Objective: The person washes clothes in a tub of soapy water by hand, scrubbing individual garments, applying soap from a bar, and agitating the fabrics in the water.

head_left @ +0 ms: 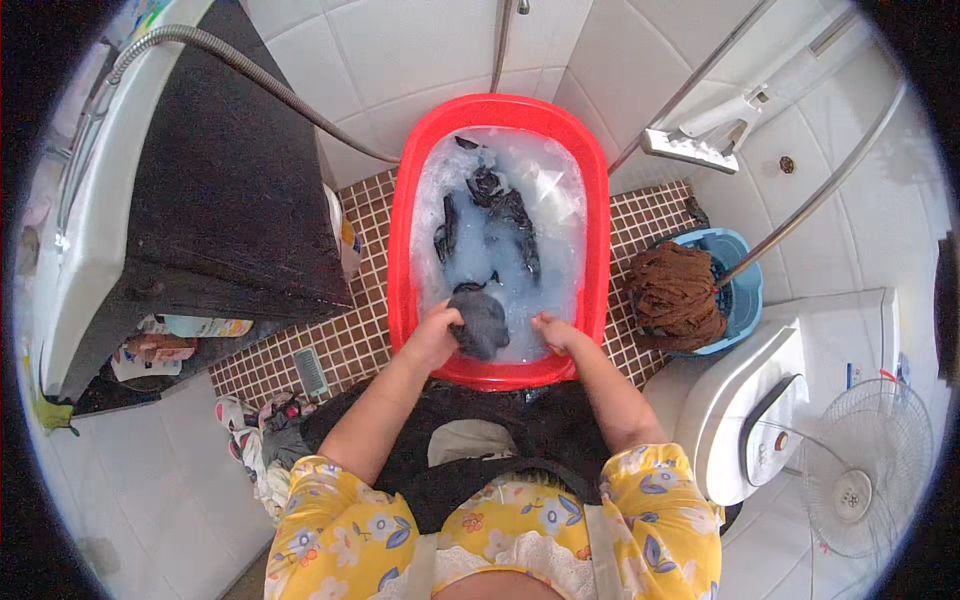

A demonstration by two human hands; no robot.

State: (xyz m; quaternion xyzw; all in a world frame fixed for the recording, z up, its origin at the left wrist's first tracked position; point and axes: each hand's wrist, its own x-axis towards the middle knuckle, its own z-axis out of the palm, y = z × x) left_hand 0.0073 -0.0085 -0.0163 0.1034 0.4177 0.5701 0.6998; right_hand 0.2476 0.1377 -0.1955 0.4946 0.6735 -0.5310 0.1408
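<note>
A red plastic tub (402, 240) full of cloudy, sudsy water stands in front of me. Near its front edge my left hand (434, 338) is closed on a dark grey wet cloth (479, 325), which hangs bunched over the water. Its exact kind I cannot make out. My right hand (553, 331) is at the tub's front right, fingers curled together just above the water. Whether it pinches anything is hidden. Further back, a black wet garment (512, 215) floats partly under the suds.
To the right, a brown string mop (677, 297) rests in a blue bucket (745, 325), near a white toilet (715, 440) and a wire fan cover (868, 465). A dark cabinet (235, 190) stands left. Laundry (262, 440) lies on the brown tiled floor (362, 340).
</note>
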